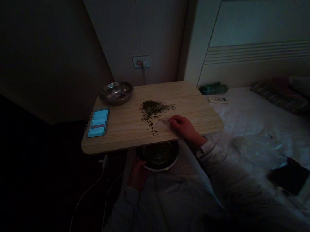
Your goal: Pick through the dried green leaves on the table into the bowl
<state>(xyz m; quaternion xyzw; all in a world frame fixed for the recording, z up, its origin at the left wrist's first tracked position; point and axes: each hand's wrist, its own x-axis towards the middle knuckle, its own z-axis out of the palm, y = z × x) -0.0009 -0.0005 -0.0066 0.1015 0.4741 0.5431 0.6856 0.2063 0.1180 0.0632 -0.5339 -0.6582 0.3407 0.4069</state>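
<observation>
A metal bowl point(163, 166), contents unclear, is being clasped by the left hand point(138, 172); the right hand point(180, 126) is being held pinched near dark granules point(151, 108).

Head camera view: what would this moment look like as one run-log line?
left hand: holding lower bowl | right hand: at tabletop, near dark grains, grip unclear | upper bowl: far left corner

The right hand point(180, 127) is being held out ahead, fingers curled (the left hand point(139, 172) being kept lower).
</observation>
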